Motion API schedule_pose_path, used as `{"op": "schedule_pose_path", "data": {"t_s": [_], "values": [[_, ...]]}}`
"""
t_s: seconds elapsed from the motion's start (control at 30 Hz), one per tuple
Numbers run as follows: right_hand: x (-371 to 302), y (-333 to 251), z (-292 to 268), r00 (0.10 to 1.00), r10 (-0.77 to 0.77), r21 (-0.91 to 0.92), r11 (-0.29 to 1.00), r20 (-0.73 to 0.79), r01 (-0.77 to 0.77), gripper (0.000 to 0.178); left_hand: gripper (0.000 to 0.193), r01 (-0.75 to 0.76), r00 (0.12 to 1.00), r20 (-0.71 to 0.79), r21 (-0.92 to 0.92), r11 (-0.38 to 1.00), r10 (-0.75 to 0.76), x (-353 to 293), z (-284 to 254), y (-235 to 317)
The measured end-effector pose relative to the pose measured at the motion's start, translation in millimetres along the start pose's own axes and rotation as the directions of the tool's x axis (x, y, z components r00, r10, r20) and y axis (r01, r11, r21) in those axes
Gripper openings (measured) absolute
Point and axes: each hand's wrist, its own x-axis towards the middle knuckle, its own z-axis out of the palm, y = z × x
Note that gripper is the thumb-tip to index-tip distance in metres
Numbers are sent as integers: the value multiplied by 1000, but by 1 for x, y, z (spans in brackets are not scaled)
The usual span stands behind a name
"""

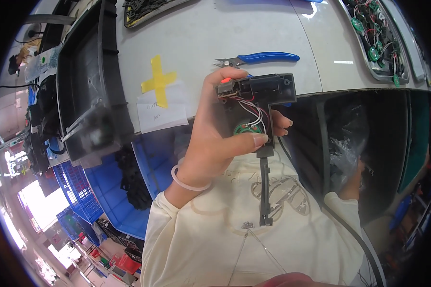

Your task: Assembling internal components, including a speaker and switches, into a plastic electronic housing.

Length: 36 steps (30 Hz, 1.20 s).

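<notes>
My left hand point(209, 134) is closed round an open black plastic housing point(268, 91) with a wide top and a narrow stem pointing down toward my shirt. Its thumb presses near a round green circuit board point(244, 128) inside the shell. White and red wires run from the board up to a small part with an orange-red tip point(226, 81). My right forearm point(352, 184) reaches into a dark bin at the right. Beside a clear plastic bag point(345, 150) there, my right hand is mostly hidden, so its fingers do not show.
Blue-handled cutters point(268, 58) lie on the white table just beyond the housing. A tray point(392, 76) of green boards and wires stands far right. At left are an empty-looking black crate point(111, 62), yellow tape point(158, 82), a paper note point(163, 115) and a blue bin point(107, 191).
</notes>
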Motion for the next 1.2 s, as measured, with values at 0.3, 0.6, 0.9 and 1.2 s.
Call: {"op": "schedule_pose_path", "data": {"t_s": [0.3,0.6,0.9,1.2], "values": [[-25,11,-25,998,-1,157,988,69,-10,52,71,33,999,25,-29,999,-32,7,5,-11],[-38,-2,-69,992,-37,323,946,116,-3,58,69,8,997,76,21,1000,-10,15,6,-16],[-34,-40,-134,981,-125,480,877,148,39,63,73,11,999,-40,38,999,-9,16,8,-16],[38,-266,-62,836,-512,790,588,198,173,70,66,51,995,80,24,998,-52,13,-6,-15]]}}
